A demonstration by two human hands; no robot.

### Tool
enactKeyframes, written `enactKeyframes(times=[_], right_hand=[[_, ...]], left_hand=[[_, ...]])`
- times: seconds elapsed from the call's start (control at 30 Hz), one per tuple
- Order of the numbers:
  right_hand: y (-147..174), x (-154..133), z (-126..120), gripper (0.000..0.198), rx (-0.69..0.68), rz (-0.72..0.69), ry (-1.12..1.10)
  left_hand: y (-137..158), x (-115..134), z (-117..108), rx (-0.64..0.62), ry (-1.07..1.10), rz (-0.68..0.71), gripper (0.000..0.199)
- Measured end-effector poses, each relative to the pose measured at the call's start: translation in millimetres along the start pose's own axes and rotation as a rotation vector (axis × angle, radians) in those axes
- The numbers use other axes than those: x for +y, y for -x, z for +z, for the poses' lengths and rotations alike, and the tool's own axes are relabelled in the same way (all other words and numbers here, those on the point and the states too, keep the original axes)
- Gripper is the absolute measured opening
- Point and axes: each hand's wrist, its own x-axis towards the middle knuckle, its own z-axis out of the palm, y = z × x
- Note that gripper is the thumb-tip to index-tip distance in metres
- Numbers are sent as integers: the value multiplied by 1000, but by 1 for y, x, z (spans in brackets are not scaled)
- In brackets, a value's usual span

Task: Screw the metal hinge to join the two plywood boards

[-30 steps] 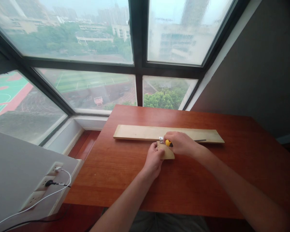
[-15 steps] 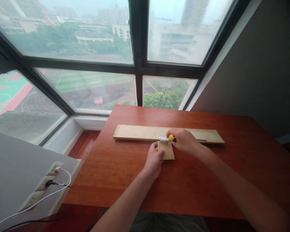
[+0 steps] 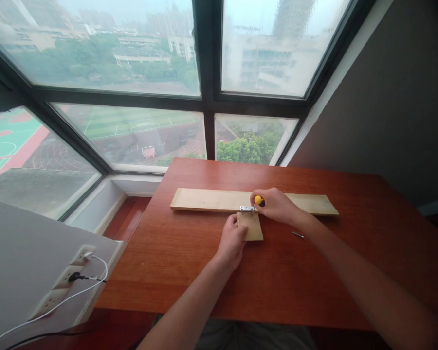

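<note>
My left hand (image 3: 233, 238) is closed on a small light wooden board (image 3: 252, 228), thumb on top and fingers under its left edge. A small silver metal plate with holes (image 3: 245, 209) lies along this board's far edge, beside a long pale wooden plank (image 3: 208, 198). My right hand (image 3: 275, 204) is wrapped round a screwdriver (image 3: 259, 200) with a yellow and black handle. Its short shaft points down at the plate's right end; whether the tip sits in a screw is too small to tell.
A loose screw (image 3: 297, 235) lies on the reddish-brown table (image 3: 175, 262), near my right forearm. Windows (image 3: 131, 131) stand beyond the table. To the left, cables run from wall sockets (image 3: 63, 277).
My right hand and the screwdriver have shifted slightly up and left, and the driver stands more upright over the plate. A screw now shows below my right forearm. My left hand stays put.
</note>
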Motion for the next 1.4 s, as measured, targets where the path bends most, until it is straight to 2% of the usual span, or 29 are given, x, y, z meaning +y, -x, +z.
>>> enactKeyframes(times=[0.17, 0.3, 0.6, 0.93, 1.2, 1.4], right_hand=[[3, 0, 0, 7, -12, -34, 18], [5, 0, 6, 5, -4, 2, 75], [8, 0, 5, 11, -10, -41, 26], [12, -3, -4, 9, -7, -8, 41], [55, 31, -13, 10, -116, 178, 150], [80, 54, -11, 8, -209, 248, 161]], left_hand=[[0, 0, 1, -1, 0, -9, 41], [0, -1, 0, 4, -19, 9, 41], [-4, -7, -7, -69, -151, 114, 40], [-1, 0, -3, -25, -113, 59, 40], [2, 4, -2, -15, -99, 36, 41], [2, 4, -3, -13, -95, 30, 40]])
